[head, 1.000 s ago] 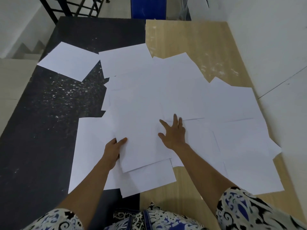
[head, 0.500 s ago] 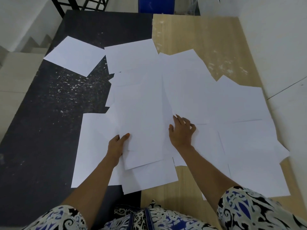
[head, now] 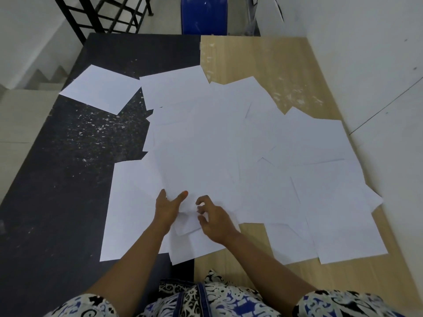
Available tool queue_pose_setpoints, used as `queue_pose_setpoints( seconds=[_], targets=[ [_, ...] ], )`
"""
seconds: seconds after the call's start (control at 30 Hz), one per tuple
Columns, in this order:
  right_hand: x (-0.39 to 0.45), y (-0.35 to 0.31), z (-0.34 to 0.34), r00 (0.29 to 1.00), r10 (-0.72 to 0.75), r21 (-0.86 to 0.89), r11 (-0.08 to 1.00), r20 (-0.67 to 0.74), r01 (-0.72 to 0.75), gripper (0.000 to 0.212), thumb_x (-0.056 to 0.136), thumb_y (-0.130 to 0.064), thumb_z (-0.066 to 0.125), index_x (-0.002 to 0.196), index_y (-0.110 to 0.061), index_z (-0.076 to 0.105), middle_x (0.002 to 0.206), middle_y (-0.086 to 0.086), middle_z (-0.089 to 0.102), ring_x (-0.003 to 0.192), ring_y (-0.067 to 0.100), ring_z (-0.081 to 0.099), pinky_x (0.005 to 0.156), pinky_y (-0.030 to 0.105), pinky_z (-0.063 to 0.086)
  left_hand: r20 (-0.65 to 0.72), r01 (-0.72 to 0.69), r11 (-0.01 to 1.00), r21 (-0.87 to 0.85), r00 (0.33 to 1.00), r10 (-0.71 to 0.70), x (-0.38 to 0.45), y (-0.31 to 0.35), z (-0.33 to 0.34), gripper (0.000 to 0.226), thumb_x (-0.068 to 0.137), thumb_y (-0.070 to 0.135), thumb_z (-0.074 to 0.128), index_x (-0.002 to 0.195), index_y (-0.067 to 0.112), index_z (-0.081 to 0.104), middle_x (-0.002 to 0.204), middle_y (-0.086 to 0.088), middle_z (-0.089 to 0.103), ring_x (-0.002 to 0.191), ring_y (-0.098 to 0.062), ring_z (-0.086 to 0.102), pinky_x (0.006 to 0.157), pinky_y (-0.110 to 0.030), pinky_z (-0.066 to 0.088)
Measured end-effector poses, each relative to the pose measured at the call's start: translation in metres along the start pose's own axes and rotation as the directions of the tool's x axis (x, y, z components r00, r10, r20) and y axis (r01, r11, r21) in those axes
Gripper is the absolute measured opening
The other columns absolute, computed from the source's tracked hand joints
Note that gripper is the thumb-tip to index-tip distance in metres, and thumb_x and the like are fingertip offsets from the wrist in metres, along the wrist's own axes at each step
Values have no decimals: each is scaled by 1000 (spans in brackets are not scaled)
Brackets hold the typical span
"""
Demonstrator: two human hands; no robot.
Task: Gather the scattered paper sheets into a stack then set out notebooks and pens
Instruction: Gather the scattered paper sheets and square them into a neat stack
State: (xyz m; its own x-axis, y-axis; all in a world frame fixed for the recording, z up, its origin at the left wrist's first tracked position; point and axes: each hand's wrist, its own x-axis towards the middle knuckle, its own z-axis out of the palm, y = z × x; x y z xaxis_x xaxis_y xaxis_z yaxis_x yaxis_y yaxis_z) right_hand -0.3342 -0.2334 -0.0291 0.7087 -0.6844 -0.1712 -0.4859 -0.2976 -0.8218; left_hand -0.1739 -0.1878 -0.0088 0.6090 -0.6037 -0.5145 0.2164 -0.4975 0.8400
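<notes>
Several white paper sheets (head: 229,143) lie scattered and overlapping across a table that is black (head: 68,168) on the left and light wood (head: 274,65) on the right. One sheet (head: 100,88) lies apart at the far left. My left hand (head: 168,208) grips the near edge of the middle sheets, thumb on top. My right hand (head: 215,219) is close beside it, with its fingers curled on a sheet between the two hands. No notebooks or pens are in view.
A white wall (head: 366,65) runs along the table's right edge. Beyond the far end stand a blue object (head: 203,14) and a black metal frame (head: 103,17). Steps (head: 45,76) drop away on the left.
My right hand has moved left from the middle of the sheets to right beside my left hand, and its fingers have gone from spread flat to curled. My left hand has stayed on the sheets.
</notes>
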Motion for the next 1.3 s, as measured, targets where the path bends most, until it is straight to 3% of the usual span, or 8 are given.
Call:
queue_pose_setpoints(
  seconds=[0.13, 0.27, 0.43, 0.6, 0.9, 1.0, 1.17, 1.3],
  targets=[
    [-7, -1, 0, 1000, -20, -3, 1000, 0, 20, 16, 87, -33, 63, 97, -22, 59, 88, -7, 69, 82, 12, 65, 76, 37, 54, -33, 37, 999, 8, 999, -37, -6, -14, -4, 24, 88, 10, 68, 106, 16, 52, 97, 1, 61, 91, -23, 61, 82, -38, 53],
    [-12, 1, -7, 973, 52, -29, 998, -226, -60, 36, 82, -55, 57, 94, -22, 64, 94, -9, 65, 90, 10, 59, 82, 33, 48, -44, 112, 994, -21, 993, -112, -7, -22, -9, 24, 95, 10, 56, 119, 11, 54, 116, -8, 61, 106, -29, 58, 91, -39, 49],
    [-4, 8, -27, 827, 334, 2, 928, -452, -374, 35, 87, -27, 64, 118, -13, 57, 117, 9, 53, 110, 28, 51, 90, 40, 47, -79, 175, 982, -66, 981, -180, -6, -26, -19, 37, 99, 7, 47, 136, 6, 48, 129, -7, 56, 110, -27, 53, 98, -37, 42],
    [10, 12, -47, 740, 572, 69, 805, -355, -589, 54, 87, -24, 63, 134, -8, 41, 132, 18, 42, 120, 36, 40, 95, 37, 38, -127, 112, 994, -13, 985, -113, -14, -28, -31, 40, 98, 2, 43, 137, 7, 47, 127, -7, 55, 106, -23, 50, 98, -35, 40],
    [24, 12, -49, 751, 641, 302, 756, -160, -581, 58, 86, -24, 67, 135, -8, 39, 129, 13, 48, 109, 27, 55, 82, 28, 44, -86, 104, 993, 56, 991, -99, -19, -31, -38, 40, 100, 4, 41, 140, 8, 45, 132, -9, 54, 109, -23, 51, 99, -34, 40],
    [21, 15, -45, 727, 680, 460, 677, -92, -575, 48, 87, -22, 66, 129, -7, 49, 117, 9, 59, 100, 25, 60, 81, 30, 49, -59, 125, 990, 59, 991, -121, -19, -31, -41, 39, 100, 6, 43, 138, 10, 47, 133, -9, 55, 110, -25, 52, 102, -38, 42],
    [10, 20, -44, 779, 616, 428, 739, -119, -519, 20, 93, -9, 48, 110, -8, 59, 99, 5, 61, 86, 19, 56, 68, 24, 44, -32, 130, 990, 47, 991, -129, -20, -31, -43, 38, 99, 7, 45, 137, 11, 49, 127, -7, 57, 108, -25, 54, 98, -37, 43],
    [5, 26, -43, 776, 625, 435, 723, -82, -537, 42, 92, -17, 46, 133, -11, 51, 131, 4, 55, 117, 23, 54, 100, 34, 44, 9, 144, 990, 14, 990, -144, -21, -28, -44, 33, 98, 5, 46, 128, 14, 55, 117, -6, 62, 99, -25, 59, 86, -35, 47]
  ],
)
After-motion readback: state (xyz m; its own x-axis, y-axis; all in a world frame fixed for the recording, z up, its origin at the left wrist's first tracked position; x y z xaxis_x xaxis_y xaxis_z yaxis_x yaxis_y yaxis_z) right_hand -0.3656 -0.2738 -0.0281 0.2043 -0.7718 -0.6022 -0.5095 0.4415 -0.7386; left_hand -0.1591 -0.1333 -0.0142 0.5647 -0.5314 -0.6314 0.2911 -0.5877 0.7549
